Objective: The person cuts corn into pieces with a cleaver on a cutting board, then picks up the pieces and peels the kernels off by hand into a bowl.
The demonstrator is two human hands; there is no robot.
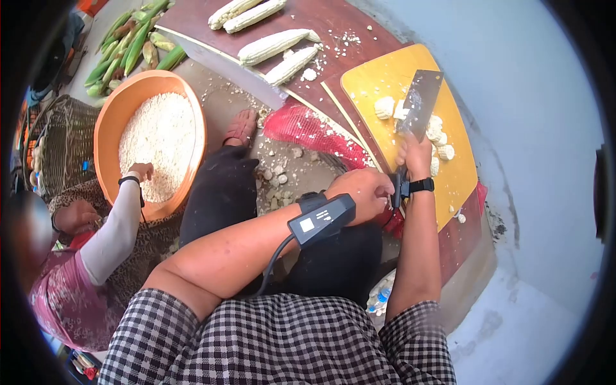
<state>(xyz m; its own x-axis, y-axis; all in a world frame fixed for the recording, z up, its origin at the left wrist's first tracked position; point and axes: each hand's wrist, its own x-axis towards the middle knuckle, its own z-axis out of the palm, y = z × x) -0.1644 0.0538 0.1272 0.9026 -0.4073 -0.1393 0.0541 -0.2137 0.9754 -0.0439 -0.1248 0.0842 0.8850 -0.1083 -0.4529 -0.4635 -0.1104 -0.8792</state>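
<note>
My right hand point(416, 154) is closed around the handle of a cleaver point(425, 99), whose wide blade lies over the yellow cutting board point(378, 67). Beside the blade are short cut pieces of white corn cob point(384, 108), with several more at its lower right. My left hand point(364, 194) is beside my right wrist, close to the black wrist device point(399, 187) strapped there. Its fingers are curled in, and whatever they hold, if anything, is hidden. Several husked white corn cobs point(273, 47) lie on the reddish board point(333, 19) at the far side.
An orange tub point(106, 138) of pale kernels stands at left, with another person's hand point(142, 171) over it. Behind are green-husked ears point(138, 45) and a wicker basket point(67, 141). Red mesh cloth point(308, 128) and scattered bits lie near my foot point(242, 127). A pale wall point(539, 96) borders the right.
</note>
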